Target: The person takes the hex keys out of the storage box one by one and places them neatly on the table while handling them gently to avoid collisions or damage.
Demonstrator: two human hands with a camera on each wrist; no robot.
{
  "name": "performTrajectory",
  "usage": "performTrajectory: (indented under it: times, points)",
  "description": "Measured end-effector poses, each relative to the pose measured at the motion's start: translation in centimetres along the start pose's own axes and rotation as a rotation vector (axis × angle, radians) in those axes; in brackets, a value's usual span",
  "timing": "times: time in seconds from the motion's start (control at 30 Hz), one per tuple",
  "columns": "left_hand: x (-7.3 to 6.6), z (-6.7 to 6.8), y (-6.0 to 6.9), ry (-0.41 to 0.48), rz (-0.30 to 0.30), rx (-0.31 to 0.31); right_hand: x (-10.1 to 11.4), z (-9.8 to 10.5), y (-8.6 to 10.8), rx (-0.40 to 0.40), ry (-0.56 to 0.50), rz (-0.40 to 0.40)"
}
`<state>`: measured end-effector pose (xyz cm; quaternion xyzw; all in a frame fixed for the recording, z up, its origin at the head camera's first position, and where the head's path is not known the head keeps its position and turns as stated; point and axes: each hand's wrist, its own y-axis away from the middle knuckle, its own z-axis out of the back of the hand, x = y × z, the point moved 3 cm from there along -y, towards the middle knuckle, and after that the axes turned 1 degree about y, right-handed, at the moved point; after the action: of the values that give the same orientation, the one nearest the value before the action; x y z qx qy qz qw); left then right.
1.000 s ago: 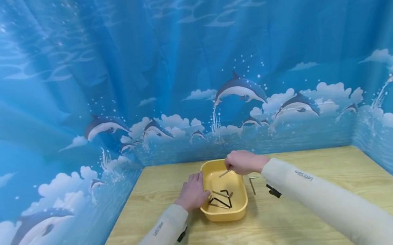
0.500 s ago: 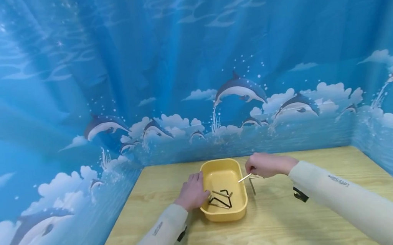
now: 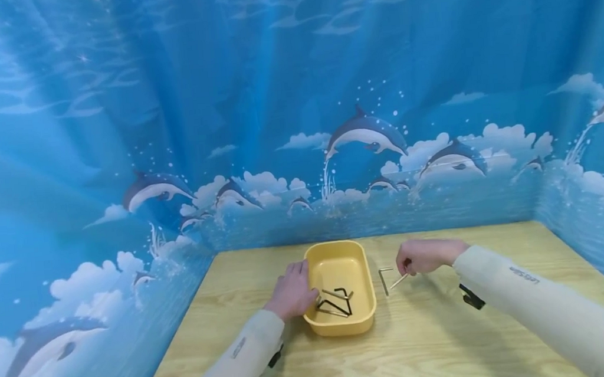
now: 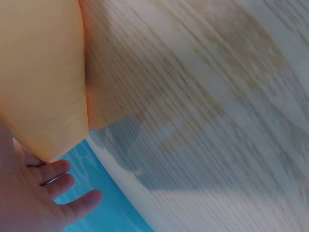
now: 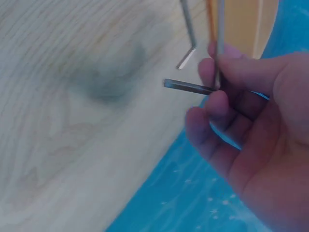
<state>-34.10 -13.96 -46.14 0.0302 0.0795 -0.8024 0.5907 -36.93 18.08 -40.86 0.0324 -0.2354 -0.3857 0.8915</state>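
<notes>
My right hand (image 3: 428, 255) pinches an L-shaped silvery hex key (image 5: 190, 87) between thumb and fingers, just above the table to the right of the yellow tray (image 3: 342, 329). Close beside it on the table lies another hex key (image 3: 383, 282), seen in the right wrist view as well. Several black and brassy hex keys (image 3: 349, 306) lie crossed in the near half of the tray. My left hand (image 3: 291, 293) rests along the tray's left side and rim. In the left wrist view its fingers (image 4: 82, 205) look fairly straight, some of them apart from the tray wall.
The wood-grain table (image 3: 426, 344) carries the tray near its far edge. A blue curtain printed with dolphins (image 3: 276, 125) hangs behind the table and at both sides.
My right hand has carried the hex key from over the tray rightward, then down close to the table near the other key. The left hand stays at the tray; the head view has shifted slightly.
</notes>
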Motion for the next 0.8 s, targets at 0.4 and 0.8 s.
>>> performTrajectory:
  times: [0.4, 0.8]
  points:
    - [0.0, 0.4, 0.2, -0.01, -0.003, 0.013, -2.4, -2.2, -0.7, 0.028, -0.043, -0.086]
    - [0.3, -0.1, 0.1, 0.0, 0.018, 0.027, -3.3, -2.9, -0.8, -0.052, 0.004, -0.096]
